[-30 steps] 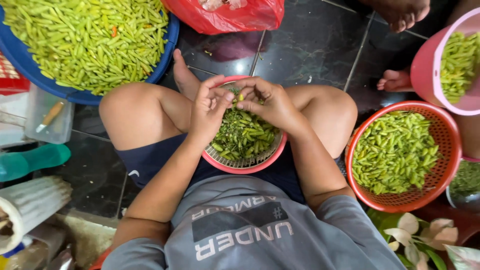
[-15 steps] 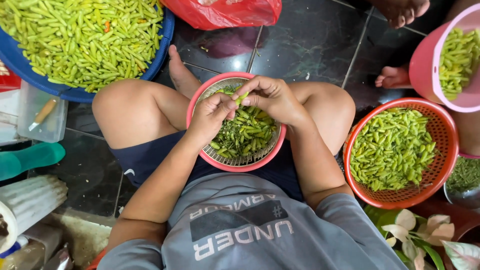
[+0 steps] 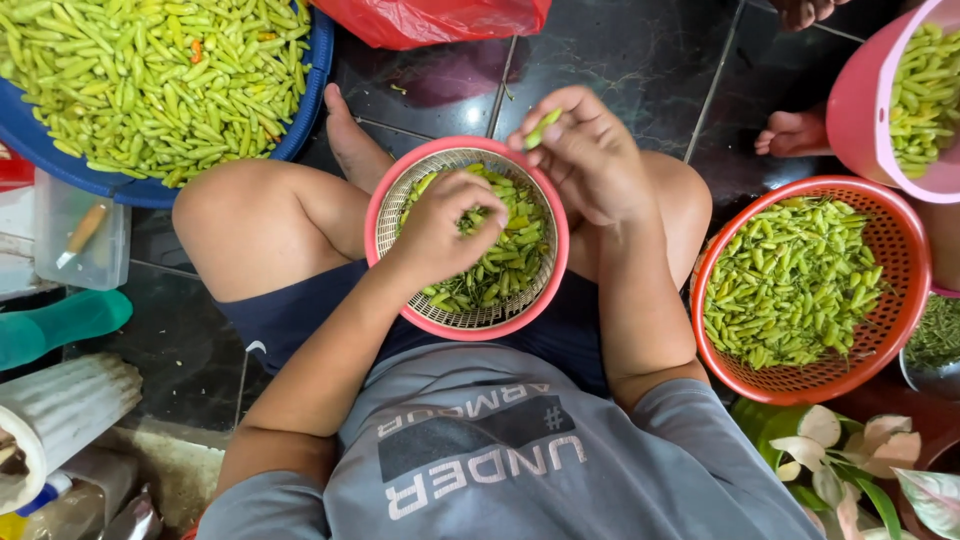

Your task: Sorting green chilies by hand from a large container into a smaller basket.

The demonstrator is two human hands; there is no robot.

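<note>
A pink-rimmed basket (image 3: 556, 262) of green chilies rests in my lap between my bare knees. My left hand (image 3: 447, 227) reaches down into it, fingers curled on the chilies in the pile. My right hand (image 3: 590, 155) is raised over the basket's far right rim, pinching one green chili (image 3: 541, 128) between thumb and fingers. I sit cross-legged on a dark tiled floor in a grey shirt and dark shorts.
A big blue tub (image 3: 310, 95) of green chilies lies far left. An orange basket (image 3: 895, 330) of chilies sits at my right, a pink container (image 3: 858, 110) of chilies beyond it. Another person's bare foot (image 3: 795, 132) rests nearby. A red bag (image 3: 440, 18) lies ahead.
My hands have come apart. The left dropped into the basket's pile, while the right lifted toward the far rim with a single chili pinched in it.
</note>
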